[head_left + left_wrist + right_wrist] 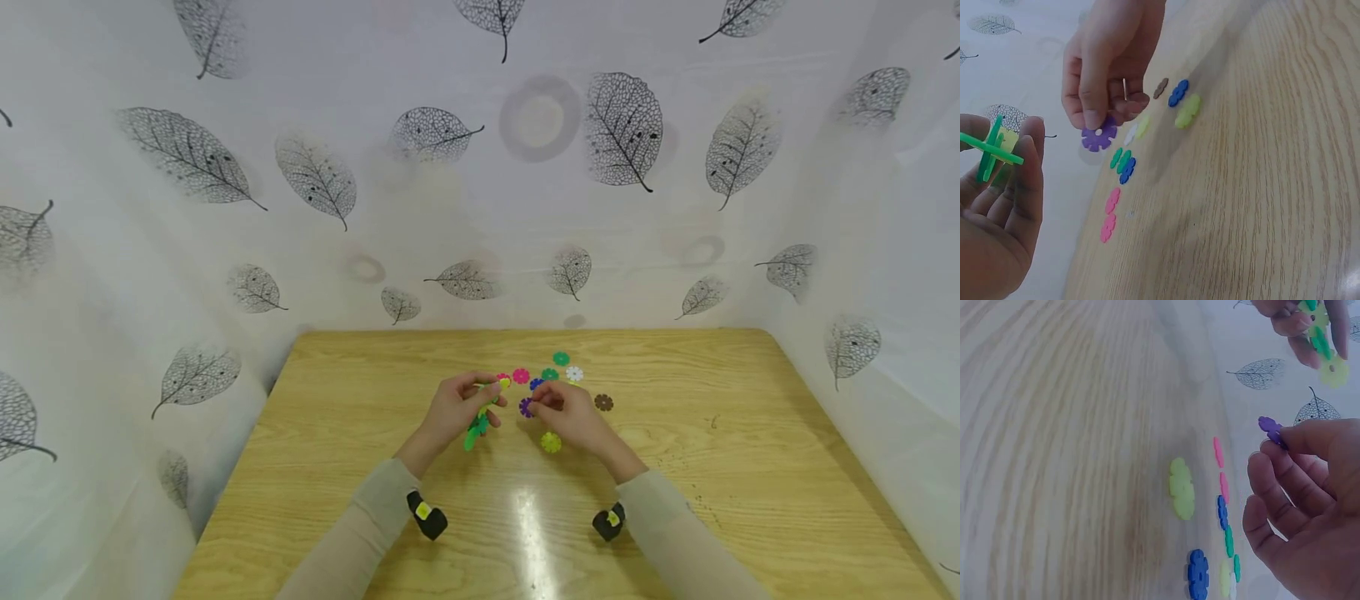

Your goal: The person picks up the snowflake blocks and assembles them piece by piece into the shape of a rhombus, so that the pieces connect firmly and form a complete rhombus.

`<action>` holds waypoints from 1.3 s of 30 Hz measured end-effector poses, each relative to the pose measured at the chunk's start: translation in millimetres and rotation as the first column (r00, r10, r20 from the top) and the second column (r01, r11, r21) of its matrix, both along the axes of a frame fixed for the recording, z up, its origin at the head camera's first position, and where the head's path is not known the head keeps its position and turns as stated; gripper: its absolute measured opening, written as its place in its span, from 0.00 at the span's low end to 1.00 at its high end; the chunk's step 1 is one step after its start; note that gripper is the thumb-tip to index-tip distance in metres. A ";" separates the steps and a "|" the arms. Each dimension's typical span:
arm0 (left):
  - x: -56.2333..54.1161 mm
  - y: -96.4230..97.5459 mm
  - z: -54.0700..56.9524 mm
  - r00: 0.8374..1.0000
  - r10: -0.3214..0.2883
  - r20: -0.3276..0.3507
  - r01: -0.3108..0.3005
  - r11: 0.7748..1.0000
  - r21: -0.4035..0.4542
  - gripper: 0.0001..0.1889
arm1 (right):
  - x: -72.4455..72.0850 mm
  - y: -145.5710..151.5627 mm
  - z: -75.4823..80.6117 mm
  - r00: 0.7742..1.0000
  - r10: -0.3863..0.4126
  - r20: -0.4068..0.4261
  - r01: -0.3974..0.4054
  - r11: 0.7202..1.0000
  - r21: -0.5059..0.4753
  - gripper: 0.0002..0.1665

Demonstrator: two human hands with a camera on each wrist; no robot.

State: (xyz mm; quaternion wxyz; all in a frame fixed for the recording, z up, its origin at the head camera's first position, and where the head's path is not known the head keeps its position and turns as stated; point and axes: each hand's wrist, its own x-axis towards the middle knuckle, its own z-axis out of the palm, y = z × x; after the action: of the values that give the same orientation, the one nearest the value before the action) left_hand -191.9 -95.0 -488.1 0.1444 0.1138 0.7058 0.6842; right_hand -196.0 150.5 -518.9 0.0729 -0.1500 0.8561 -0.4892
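My left hand [453, 412] grips a joined string of green and yellow notched plastic discs [1321, 344], slotted into one another at angles. Its lower green end [471, 438] sticks out below the fingers. To the right, my right hand [576, 414] pinches a purple notched disc [1099, 135] by its edge between thumb and forefinger. That disc is held above the table, a short gap from the string. In the right wrist view the other fingers of my right hand curl loosely beneath it.
Loose discs lie on the wooden table [337, 417]: pink [521, 376], green [561, 358], white [574, 373], brown [603, 402], yellow [551, 442] and blue [1198, 575]. A white leaf-patterned curtain [465, 217] stands behind and along both sides.
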 end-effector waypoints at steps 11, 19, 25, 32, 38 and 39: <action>0.2 1.1 1.8 1.000 0.011 0.008 -0.011 1.000 -0.001 0.17 | -2.2 -3.0 16.7 0.999 -0.040 0.009 0.041 0.986 -0.162 0.11; -0.2 2.4 0.7 1.000 0.007 0.006 -0.006 1.000 -0.017 0.18 | -2.3 -4.2 32.3 0.996 -0.089 0.011 0.090 0.979 -0.185 0.14; -0.1 2.5 1.2 1.000 -0.002 0.002 0.002 1.000 -0.020 0.18 | -2.0 -4.4 37.3 0.996 -0.085 0.016 0.086 0.979 -0.186 0.14; 0.2 1.9 0.6 1.000 -0.010 -0.014 0.010 1.000 -0.021 0.17 | -2.8 -5.5 40.2 0.997 -0.071 0.008 0.071 0.979 -0.193 0.15; 0.2 2.3 0.8 0.999 -0.016 -0.033 0.015 0.999 -0.032 0.17 | -2.9 -6.8 43.3 0.998 -0.058 0.010 0.058 0.979 -0.198 0.16; 0.2 2.6 1.1 0.999 -0.015 -0.036 0.014 0.999 -0.033 0.17 | -3.0 -7.1 43.4 0.998 -0.057 0.011 0.058 0.978 -0.201 0.16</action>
State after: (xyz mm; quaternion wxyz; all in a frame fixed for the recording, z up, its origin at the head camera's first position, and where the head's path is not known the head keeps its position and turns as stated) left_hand -191.7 -92.4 -487.0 0.1384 0.1288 0.7187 0.6692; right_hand -199.0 143.4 -475.5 0.0452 -0.1305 0.8059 -0.5757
